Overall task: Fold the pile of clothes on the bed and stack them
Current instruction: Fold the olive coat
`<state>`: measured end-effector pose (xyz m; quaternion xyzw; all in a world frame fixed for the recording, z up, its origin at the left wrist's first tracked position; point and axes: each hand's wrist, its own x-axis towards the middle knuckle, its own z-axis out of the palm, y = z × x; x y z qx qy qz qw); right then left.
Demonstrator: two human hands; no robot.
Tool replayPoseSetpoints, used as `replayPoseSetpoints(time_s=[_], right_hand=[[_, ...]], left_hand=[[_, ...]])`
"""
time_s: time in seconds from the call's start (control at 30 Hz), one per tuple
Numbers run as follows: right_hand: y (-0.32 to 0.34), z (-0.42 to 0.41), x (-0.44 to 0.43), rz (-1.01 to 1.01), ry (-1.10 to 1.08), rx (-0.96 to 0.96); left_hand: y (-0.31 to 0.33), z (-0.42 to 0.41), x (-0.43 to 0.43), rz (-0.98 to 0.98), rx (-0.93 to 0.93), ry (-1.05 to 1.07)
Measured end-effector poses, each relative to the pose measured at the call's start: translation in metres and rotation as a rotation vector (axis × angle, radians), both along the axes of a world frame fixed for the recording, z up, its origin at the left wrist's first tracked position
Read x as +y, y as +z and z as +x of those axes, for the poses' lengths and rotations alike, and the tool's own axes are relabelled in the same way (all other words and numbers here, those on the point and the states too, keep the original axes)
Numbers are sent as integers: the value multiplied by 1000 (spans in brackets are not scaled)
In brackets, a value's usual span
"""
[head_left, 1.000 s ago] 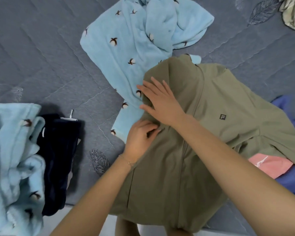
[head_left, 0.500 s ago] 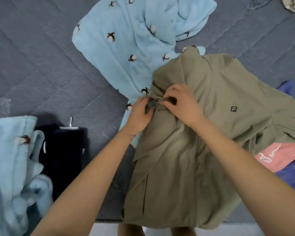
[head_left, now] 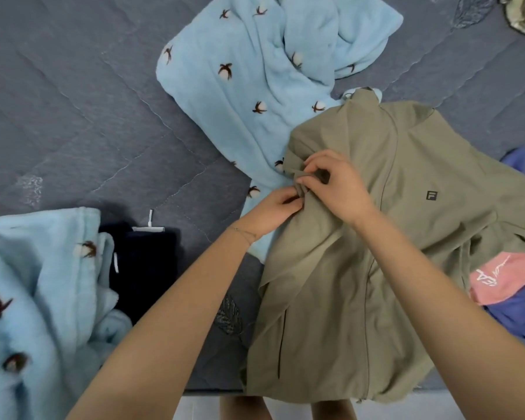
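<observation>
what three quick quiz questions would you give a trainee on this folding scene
1. True or false: the left hand and the right hand both pinch fabric of the olive jacket.
2. Which colour of garment shows at the jacket's edge on the person's right? A yellow, B pink, C white.
3. Fill in: the small logo on the jacket's chest is the letter ____.
Key: 1 true. 2 B, the pink garment. 3 F.
</observation>
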<state>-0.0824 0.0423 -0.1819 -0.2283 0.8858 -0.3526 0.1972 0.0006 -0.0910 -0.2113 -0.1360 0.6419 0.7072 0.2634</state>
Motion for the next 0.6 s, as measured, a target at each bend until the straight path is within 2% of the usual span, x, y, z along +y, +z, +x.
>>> replayPoseSetpoints(time_s=[0.2,0.37,0.47,0.6], right_hand=[[8,-2,-17,121,15,10],[17,0,-46,97,247,-5],[27,5,-64,104,306,-79],[37,8,-88,94,377,-86]], left_hand=[[5,16,-19,-24,-42,218],[24,24,-53,-184,55,212],[41,25,-74,-240,104,207],[60,23,-97,-296,97,213]])
